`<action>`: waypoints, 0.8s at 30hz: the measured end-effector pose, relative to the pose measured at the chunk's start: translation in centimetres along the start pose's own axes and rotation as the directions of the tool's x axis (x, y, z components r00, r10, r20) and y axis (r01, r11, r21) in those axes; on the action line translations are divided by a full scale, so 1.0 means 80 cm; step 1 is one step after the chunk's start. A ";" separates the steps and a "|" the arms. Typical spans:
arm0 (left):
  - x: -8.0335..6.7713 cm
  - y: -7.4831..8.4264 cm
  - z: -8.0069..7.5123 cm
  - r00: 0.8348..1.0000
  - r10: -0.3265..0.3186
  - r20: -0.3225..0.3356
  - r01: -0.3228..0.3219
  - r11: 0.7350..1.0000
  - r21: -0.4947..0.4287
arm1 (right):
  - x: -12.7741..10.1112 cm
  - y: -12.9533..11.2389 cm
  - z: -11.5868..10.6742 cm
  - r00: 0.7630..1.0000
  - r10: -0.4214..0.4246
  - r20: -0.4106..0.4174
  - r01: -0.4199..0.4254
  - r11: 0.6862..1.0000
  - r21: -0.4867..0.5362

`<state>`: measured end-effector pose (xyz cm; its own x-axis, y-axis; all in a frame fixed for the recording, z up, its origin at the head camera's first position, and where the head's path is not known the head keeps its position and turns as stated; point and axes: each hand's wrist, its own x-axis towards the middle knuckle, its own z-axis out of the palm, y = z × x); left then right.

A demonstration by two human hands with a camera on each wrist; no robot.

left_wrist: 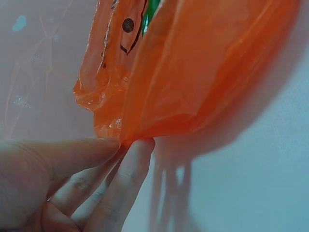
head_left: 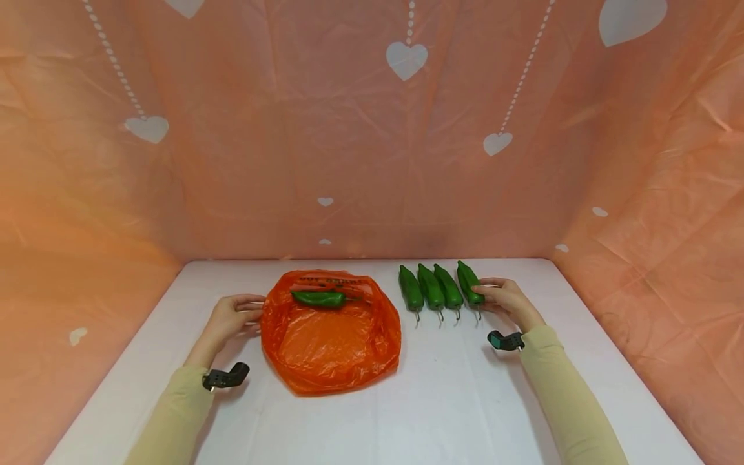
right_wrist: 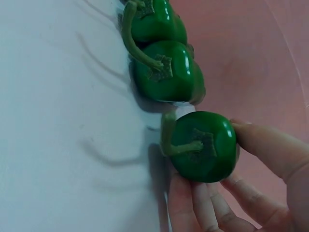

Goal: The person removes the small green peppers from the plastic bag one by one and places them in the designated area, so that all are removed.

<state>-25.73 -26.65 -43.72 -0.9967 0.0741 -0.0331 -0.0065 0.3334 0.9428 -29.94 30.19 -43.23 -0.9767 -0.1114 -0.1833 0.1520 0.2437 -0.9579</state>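
Observation:
An orange plastic bag lies spread open on the white table, with one green pepper inside toward its far side. My left hand pinches the bag's left edge between thumb and fingers; the left wrist view shows the pinched plastic close up. To the right of the bag, my right hand holds the rightmost green pepper of a row, its stem toward me. In the right wrist view the thumb is on one side of this pepper and fingers are on the other.
Three more green peppers lie side by side left of the held one, stems toward me. A white table carries everything. Orange cloth with white hearts hangs behind and on both sides.

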 end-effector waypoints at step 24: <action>0.003 0.001 0.002 1.000 0.026 0.000 -0.026 0.999 0.020 | 0.008 0.000 0.008 0.996 0.072 -0.046 -0.075 0.996 -0.055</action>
<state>-25.93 -26.46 -43.74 -0.9965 0.0826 -0.0087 0.0208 0.3499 0.9365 -30.50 29.50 -43.46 -0.9691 -0.0492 -0.2416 0.2159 0.3036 -0.9280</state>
